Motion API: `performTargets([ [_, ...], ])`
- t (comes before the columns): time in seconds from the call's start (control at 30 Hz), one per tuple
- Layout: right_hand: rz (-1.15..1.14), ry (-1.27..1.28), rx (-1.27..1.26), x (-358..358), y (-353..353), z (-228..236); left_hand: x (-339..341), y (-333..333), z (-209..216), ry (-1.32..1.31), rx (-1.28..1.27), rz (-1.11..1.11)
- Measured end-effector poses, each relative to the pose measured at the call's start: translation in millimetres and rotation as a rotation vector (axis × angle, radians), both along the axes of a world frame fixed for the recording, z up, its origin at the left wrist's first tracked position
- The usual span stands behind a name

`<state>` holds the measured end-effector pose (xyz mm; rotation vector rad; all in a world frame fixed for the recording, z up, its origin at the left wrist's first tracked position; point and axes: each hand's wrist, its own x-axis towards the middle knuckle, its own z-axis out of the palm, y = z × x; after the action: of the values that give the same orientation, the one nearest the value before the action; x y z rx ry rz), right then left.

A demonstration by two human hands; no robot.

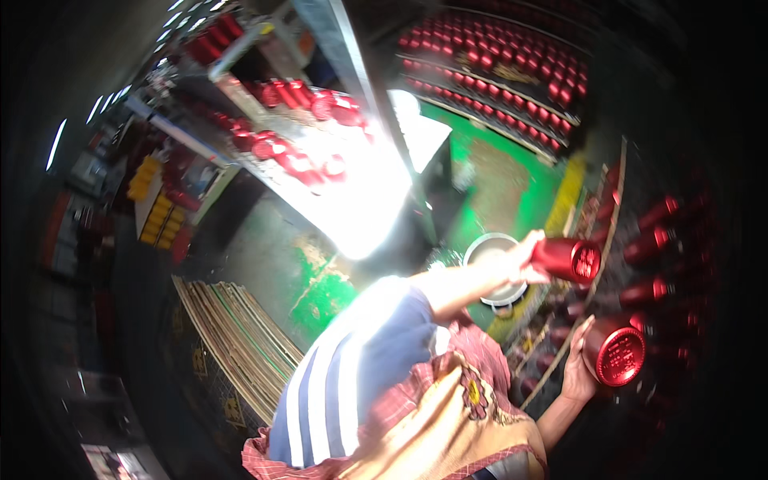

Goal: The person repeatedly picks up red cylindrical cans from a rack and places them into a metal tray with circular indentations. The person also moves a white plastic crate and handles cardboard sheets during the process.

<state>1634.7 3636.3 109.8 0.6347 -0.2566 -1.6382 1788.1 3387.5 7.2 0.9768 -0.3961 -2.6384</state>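
Observation:
Near the right side, my left hand (pixel 530 258) is wrapped round a shiny red bottle (pixel 558 259). Its round embossed base points away to the right, and its other end is hidden in the hand. Closer to my body, my right hand (pixel 578 370) grips a second shiny red bottle (pixel 614 352), with the base turned up so that its raised marks show. The two bottles are apart from each other. Just beyond my hands, several more red bottles (pixel 648 292) lie in a dim row, partly blurred.
A metal pot (pixel 506 300) stands on the floor by my left forearm. Ahead is a brightly lit table (pixel 280 196) with red bottles, beside a slanting metal post (pixel 364 80). Tiered racks (pixel 496 72) of red bottles stand farther off. Stacked cardboard sheets (pixel 232 328) lie at left.

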Motion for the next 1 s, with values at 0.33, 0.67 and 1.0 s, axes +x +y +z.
performTargets([
  [0.33, 0.219, 0.106, -0.061, 6, -98, -74, 41, -8, -67, 0.240, 0.130, 0.145],
  [0.67, 0.209, 0.100, -0.142, 15, -140, -88, 49, -33, -61, 0.316, 0.111, 0.183],
  [1.0, 0.150, 0.381, -0.235, 30, -168, -82, 61, -53, -65, 0.340, 0.079, 0.116],
])
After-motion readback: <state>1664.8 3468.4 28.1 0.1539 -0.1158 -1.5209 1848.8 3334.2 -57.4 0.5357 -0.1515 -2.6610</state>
